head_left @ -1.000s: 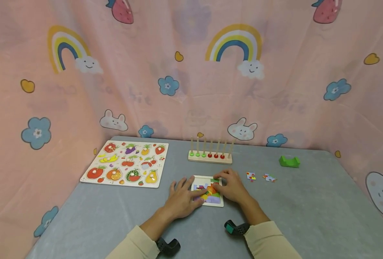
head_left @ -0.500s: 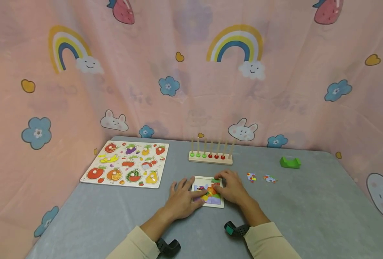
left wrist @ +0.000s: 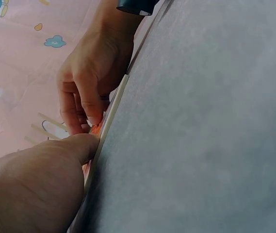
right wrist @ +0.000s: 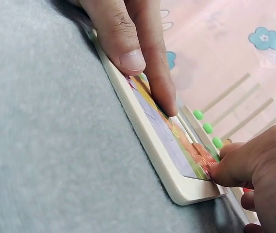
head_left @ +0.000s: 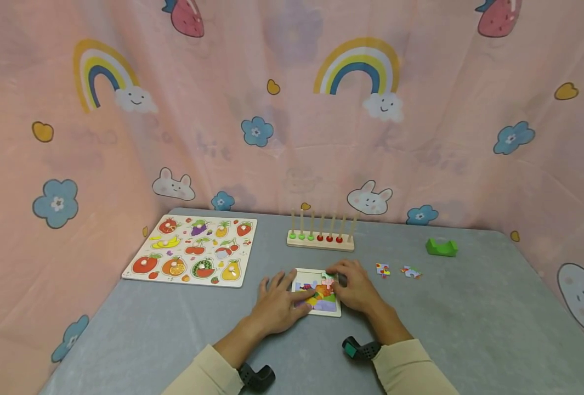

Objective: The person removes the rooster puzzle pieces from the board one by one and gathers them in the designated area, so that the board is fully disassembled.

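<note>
A small white-rimmed jigsaw tray (head_left: 326, 313) with a colourful picture lies on the table between the two hands. My left hand (head_left: 281, 307) rests over its left side, fingers extended, with the index finger and thumb on the picture. At the tray's upper right, my right hand (head_left: 355, 286) pinches a jigsaw piece (head_left: 327, 281) between thumb and fingers. The right wrist view shows its thumb against an orange-red part of the picture (right wrist: 202, 156), right by the tray's rim. Part of the picture is hidden under the fingers.
Two loose jigsaw pieces, one (head_left: 383, 269) nearer and another (head_left: 411, 271) farther right, lie beside the right hand. Behind stands a wooden peg rack (head_left: 320, 243) with green and red beads. A fruit puzzle board (head_left: 183, 278) lies left; a green curved block (head_left: 441, 247) sits right.
The jigsaw piece under my right fingers now looks paler and pinkish where it showed green and red before. My left hand and the tray stay in place.
</note>
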### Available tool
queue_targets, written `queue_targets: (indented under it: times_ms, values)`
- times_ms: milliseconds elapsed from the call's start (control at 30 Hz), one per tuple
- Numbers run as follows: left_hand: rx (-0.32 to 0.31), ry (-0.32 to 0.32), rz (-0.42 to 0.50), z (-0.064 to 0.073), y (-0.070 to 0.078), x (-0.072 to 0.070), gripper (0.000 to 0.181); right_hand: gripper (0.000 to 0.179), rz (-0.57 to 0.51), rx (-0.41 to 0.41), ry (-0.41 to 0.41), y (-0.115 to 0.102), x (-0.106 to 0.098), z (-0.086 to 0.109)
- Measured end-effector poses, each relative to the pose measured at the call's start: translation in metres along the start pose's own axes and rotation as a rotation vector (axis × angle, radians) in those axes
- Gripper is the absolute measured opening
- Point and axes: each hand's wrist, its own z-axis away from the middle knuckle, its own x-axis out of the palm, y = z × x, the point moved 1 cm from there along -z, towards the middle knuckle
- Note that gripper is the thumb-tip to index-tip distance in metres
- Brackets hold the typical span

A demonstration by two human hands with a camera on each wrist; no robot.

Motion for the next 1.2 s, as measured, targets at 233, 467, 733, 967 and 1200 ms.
queue_targets:
  times_ms: [233, 467, 733, 967, 1200]
  values:
    - [0.001, 0.001, -0.001, 0.0006, 0.0006, -0.0005, 0.037, 0.030, 0.001, 0.012, -0.038, -0.0016, -0.0018, 0.0011]
    - [0.000, 0.004, 0.011, 0.0003, 0.0001, -0.0003, 0.037, 0.028, 0.033, 0.002, -0.039, -0.0012, -0.0013, 0.0008]
    - [-0.001, 0.000, 0.023, -0.0002, -0.0013, 0.0005, 0.037, 0.032, 0.032, -0.056, -0.022, -0.0007, -0.0027, 0.0019]
    - [0.001, 0.003, 0.020, 0.0002, -0.0006, -0.0002, 0.037, 0.033, 0.051, -0.070, -0.044, -0.0020, -0.0032, 0.0019]
    - [0.000, 0.001, 0.020, 0.0002, -0.0011, 0.0003, 0.038, 0.032, 0.066, -0.045, -0.064, -0.0044, -0.0035, 0.0017]
